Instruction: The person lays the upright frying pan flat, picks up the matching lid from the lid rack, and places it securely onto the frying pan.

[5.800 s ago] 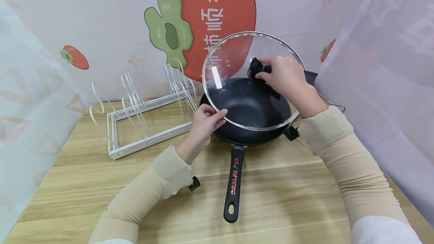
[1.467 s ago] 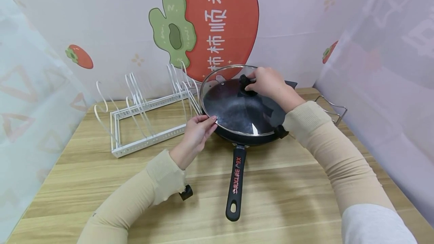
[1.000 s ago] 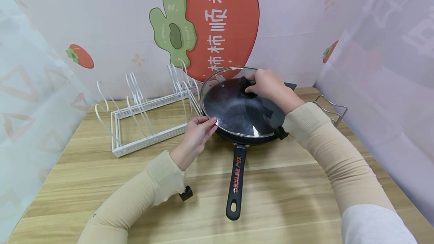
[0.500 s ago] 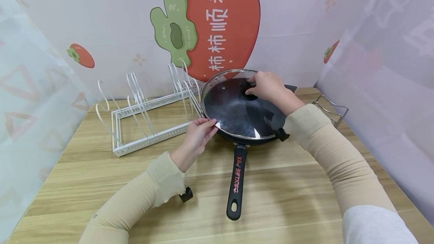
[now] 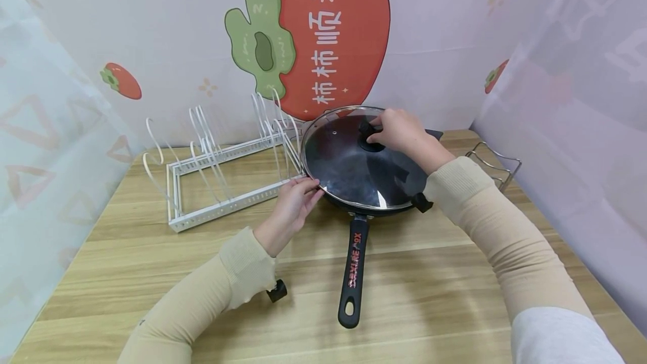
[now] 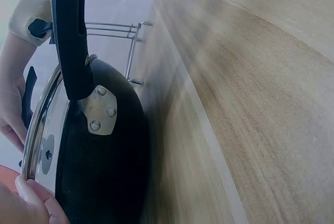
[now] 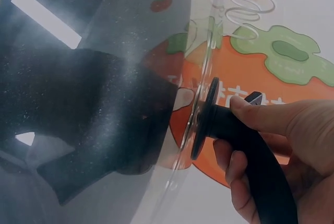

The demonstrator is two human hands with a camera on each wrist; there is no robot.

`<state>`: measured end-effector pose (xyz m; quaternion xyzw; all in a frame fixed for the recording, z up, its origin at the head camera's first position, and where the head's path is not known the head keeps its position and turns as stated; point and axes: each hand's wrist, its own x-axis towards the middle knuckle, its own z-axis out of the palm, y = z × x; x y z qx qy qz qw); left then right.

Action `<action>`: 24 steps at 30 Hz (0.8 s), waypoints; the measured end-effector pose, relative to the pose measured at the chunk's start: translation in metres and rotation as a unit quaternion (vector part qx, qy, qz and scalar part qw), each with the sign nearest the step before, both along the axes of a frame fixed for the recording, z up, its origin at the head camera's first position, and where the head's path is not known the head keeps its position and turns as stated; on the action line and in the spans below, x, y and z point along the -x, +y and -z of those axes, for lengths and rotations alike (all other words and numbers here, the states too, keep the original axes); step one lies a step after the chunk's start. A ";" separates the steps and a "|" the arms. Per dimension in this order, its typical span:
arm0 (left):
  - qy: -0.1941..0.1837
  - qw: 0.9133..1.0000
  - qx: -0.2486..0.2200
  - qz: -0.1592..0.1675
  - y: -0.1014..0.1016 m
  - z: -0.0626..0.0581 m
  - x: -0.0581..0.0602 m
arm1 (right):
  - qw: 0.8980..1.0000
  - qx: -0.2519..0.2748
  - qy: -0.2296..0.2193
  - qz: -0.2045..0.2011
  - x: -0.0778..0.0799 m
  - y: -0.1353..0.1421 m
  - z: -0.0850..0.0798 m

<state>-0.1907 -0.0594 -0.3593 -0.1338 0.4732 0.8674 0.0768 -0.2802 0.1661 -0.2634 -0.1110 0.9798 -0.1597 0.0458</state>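
A black wok with a long black handle pointing toward me stands on the wooden table. Over it lies a round glass lid with a metal rim; the left wrist view shows a narrow gap between the lid's rim and the wok. My right hand grips the lid's black knob, also seen in the right wrist view as a curved black handle. At the near left edge, my left hand pinches the lid's rim between thumb and fingers.
To the left stands a white wire rack with upright loops, its right end close to the wok. A metal wire stand is at the right. A small black piece shows beside the left sleeve. Printed cloth walls surround the table.
The lid, held tilted high above the wok at first, has come down over it with both hands. In the last second it has lowered slightly further; the wok and rack have stayed put.
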 end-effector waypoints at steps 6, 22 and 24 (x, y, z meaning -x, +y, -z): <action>-0.004 1.000 0.009 0.003 0.000 0.001 0.001 | 1.000 -0.004 0.005 0.003 0.001 0.001 0.002; -0.006 1.000 0.017 0.015 -0.004 0.000 0.002 | 1.000 0.009 -0.002 -0.005 0.003 0.002 0.004; -0.006 1.000 0.017 0.018 -0.004 0.000 0.001 | 1.000 0.013 0.001 -0.008 0.003 0.003 0.005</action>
